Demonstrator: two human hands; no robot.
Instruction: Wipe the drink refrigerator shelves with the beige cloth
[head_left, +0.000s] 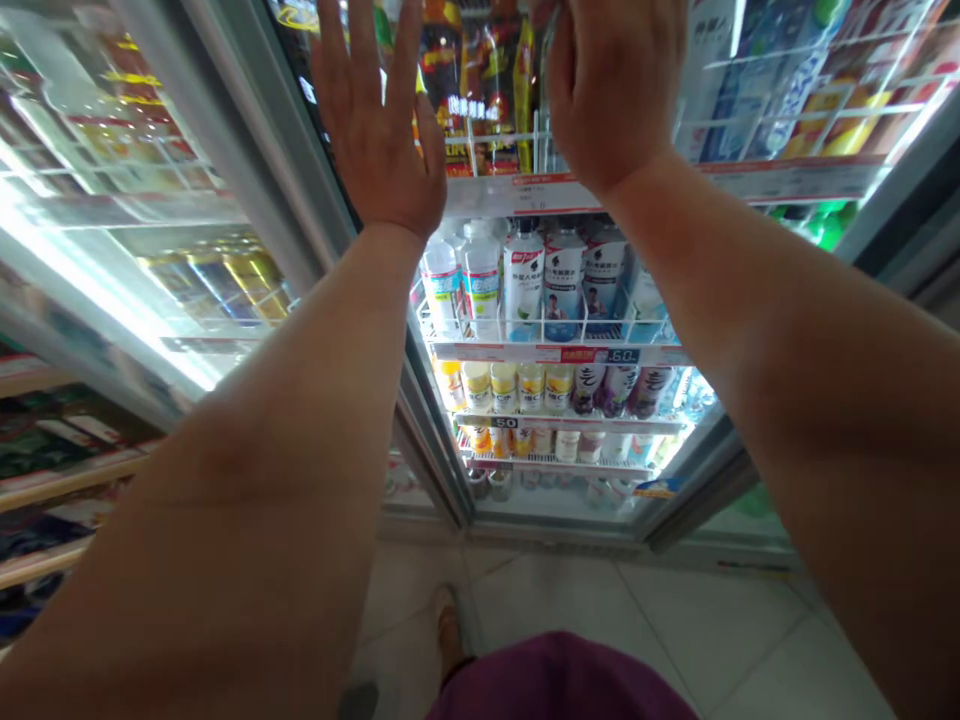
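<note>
My left hand [386, 140] is raised at the left edge of an open fridge section, back toward me and fingers spread. It looks to hold nothing; the tips of its longer fingers run past the top of the picture. My right hand [622, 90] reaches to the upper shelf, its fingers bent and mostly out of sight, so whatever they grip is hidden. Between the hands stand dark bottles with yellow and red labels [487, 90] behind a wire rail. Under them, a shelf edge with price strips [544, 195] runs across.
Lower shelves carry white-labelled bottles [525, 280], yellow-labelled drinks [531, 385] and smaller bottles. A grey door frame [259, 130] slants at left, with more drinks behind it. Shelves of packets [67, 430] stand lower left. Below are floor tiles [547, 590], a foot [448, 625] and purple clothing [562, 680].
</note>
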